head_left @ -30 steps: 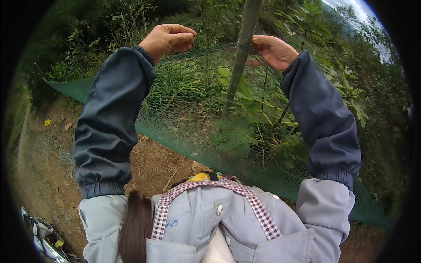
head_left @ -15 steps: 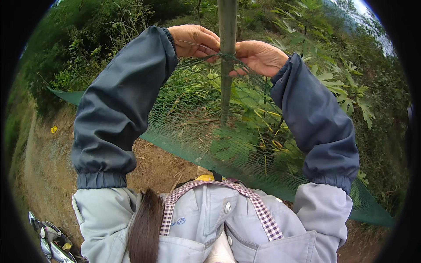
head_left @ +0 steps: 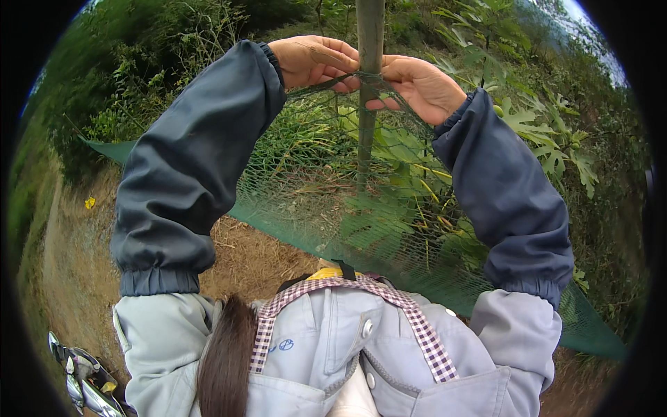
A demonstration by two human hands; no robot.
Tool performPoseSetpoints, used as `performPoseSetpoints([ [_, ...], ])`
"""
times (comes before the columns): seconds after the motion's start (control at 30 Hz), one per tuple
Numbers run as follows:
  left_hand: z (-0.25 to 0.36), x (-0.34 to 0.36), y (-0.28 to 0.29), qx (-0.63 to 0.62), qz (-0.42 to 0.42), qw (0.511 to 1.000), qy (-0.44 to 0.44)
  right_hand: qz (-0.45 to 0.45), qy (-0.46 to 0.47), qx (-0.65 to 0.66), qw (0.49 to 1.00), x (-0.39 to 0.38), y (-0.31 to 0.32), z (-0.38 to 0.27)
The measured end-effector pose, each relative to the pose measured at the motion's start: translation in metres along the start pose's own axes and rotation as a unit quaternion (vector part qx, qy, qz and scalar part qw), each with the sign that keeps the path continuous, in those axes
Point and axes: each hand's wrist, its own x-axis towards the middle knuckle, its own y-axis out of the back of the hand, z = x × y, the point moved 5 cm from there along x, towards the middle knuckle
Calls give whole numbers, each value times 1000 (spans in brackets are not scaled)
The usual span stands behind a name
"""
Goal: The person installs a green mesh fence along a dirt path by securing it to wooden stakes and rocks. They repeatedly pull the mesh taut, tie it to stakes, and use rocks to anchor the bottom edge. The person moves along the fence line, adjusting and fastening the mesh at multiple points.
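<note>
An upright wooden stake (head_left: 369,42) stands between my hands, with the gathered top edge of a green net (head_left: 306,184) drawn against it. My left hand (head_left: 316,61) is closed at the stake's left side, thumb and fingers pinching the net edge where it meets the wood. On the other side, my right hand (head_left: 422,87) has its thumb and forefinger closed against the stake and net, lower fingers bent behind the mesh. The stake hides some fingertips. Whether a thin wire is also in my fingers is too fine to tell.
The net slopes down toward my body over bare soil (head_left: 253,254). Broad-leaved plants (head_left: 528,125) grow behind and right of the stake, bushes (head_left: 132,76) at the left. A yellow leaf (head_left: 89,202) lies on the ground; shiny metal parts (head_left: 87,379) show at the lower left.
In the view, the stake and both hands have shifted slightly right and up. The thin strand seen earlier across my left fingers is now hard to make out. Both hands stay at the stake.
</note>
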Motion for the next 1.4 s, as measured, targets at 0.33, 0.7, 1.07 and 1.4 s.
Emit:
performPoseSetpoints([
  [0.33,-13,11,-3,-32,-30,999,24,26,9,30,999,-3,-5,5],
  [0.7,-6,3,-4,17,-4,1000,-12,58,0,57,997,-3,0,6],
  [1.07,-27,22,10,22,27,999,-35,113,81,-34,990,4,11,9],
  [1.4,-2,-26,-39,353,171,861,-324,180,186,-361,896,-15,-6,-3],
])
